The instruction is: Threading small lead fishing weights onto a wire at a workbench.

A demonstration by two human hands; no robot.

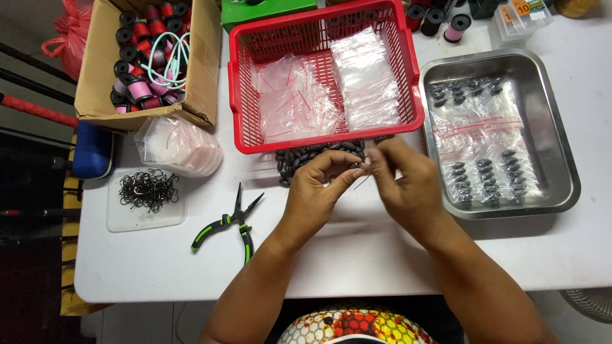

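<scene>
My left hand (317,191) and my right hand (403,181) meet over the white table (159,261), fingertips pinched together on one small dark oval weight (362,167). Whether a thin line runs between the fingers is too fine to tell. Just behind the hands lies a pile of dark oval weights (305,156), at the front of a red plastic basket (255,137) that holds clear zip bags (331,89). To the right, a steel tray (561,153) carries clear bags filled with dark weights (484,178).
Green-handled pliers (233,223) lie left of my left arm. A clear lid with several hooks (148,190) and a stack of plastic bags (178,145) sit further left. A cardboard box of thread spools (146,51) stands at the back left.
</scene>
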